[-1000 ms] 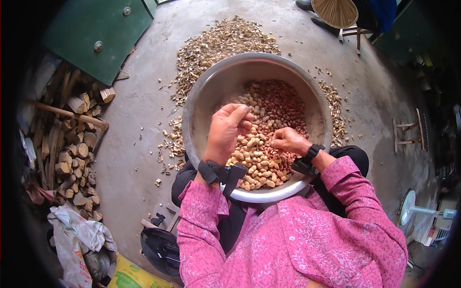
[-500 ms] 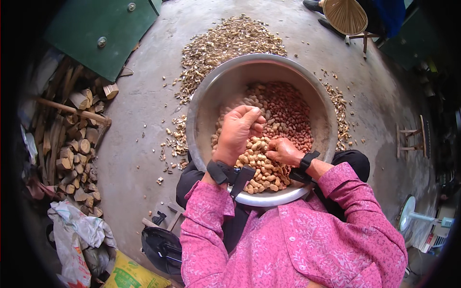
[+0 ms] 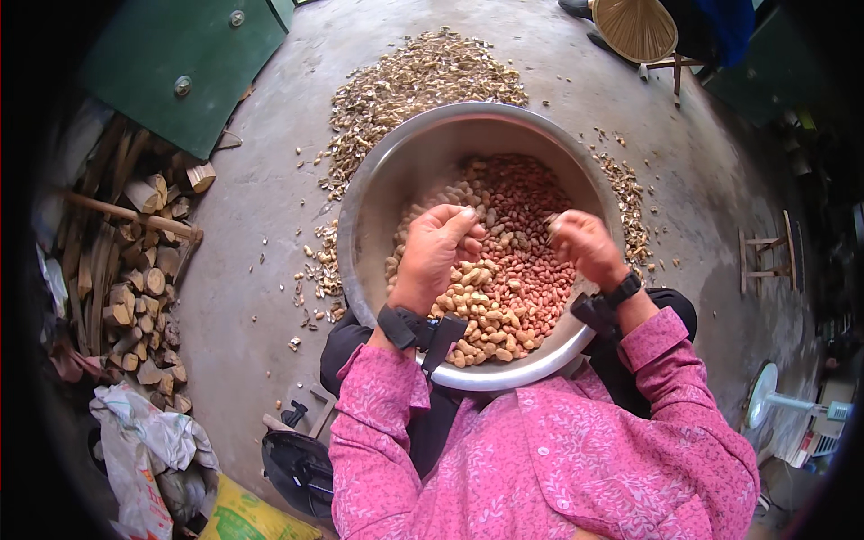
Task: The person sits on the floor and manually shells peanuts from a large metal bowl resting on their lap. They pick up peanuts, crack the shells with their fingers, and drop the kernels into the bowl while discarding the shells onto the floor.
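A wide metal basin (image 3: 363, 189) rests between my knees. Unshelled peanuts (image 3: 486, 315) lie on its near and left side, and shelled reddish peanut kernels (image 3: 531, 193) cover the far and right part. Over the peanuts on the left, my left hand (image 3: 434, 250) is closed with thumb and fingers pinched; what they hold, if anything, is hidden. On the basin's right side, above the kernels, my right hand (image 3: 589, 245) is closed, slightly blurred, with a small brown peanut shell (image 3: 552, 221) at its fingertips. Both wrists wear black straps.
Broken peanut shells (image 3: 423, 81) form a heap beyond the basin, with more scattered on both sides. Stacked firewood (image 3: 144, 288) and sacks (image 3: 148, 441) stand at left. A small stool (image 3: 769, 256) and a fan (image 3: 763, 396) are at right. Another person's shoe (image 3: 576, 9) shows at far right.
My right hand has moved from the unshelled peanuts up and right, toward the basin's right rim. My left hand stays over the left side, nearly in place. The view has shifted slightly.
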The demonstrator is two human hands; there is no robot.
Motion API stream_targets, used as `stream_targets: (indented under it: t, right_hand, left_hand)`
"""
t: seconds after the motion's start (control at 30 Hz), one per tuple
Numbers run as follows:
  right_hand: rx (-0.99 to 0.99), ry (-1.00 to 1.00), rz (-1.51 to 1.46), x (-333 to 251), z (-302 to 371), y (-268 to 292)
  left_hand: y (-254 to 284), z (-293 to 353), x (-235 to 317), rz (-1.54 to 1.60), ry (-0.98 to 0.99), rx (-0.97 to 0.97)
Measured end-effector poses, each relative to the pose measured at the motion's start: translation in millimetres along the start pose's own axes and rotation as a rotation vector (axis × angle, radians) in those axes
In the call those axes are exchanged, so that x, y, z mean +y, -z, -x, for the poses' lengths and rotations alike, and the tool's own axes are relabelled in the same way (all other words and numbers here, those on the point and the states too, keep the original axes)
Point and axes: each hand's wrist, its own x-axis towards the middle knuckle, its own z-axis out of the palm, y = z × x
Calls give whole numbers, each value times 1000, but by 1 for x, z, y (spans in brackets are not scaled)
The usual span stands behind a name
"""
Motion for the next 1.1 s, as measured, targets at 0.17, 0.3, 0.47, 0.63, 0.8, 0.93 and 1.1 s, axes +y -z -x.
stream_targets:
  t: [0.17, 0.3, 0.47, 0.63, 0.8, 0.93, 1.1]
  right_hand:
    - [232, 146, -882, -19, -14, 48]
    - [225, 26, -346, -2, -19, 27]
    - [-34, 139, 617, 28, -30, -25]
    - [-35, 135, 913, 46, -49, -41]
    - [-46, 158, 1037, 30, -41, -50]
    - [-20, 161, 945, 27, -37, -34]
    - [-76, -45, 473, 27, -25, -10]
  left_hand:
    - [0, 0, -2, 2, -2, 10]
    - [2, -2, -3, 17, 3, 0]
    - [1, 0, -3, 27, -5, -5]
    - [-6, 5, 0, 19, -15, 13]
    - [-7, 7, 4, 27, -26, 10]
    - [-5, 5, 4, 25, -21, -41]
    - [-8, 1, -1, -10, -15, 28]
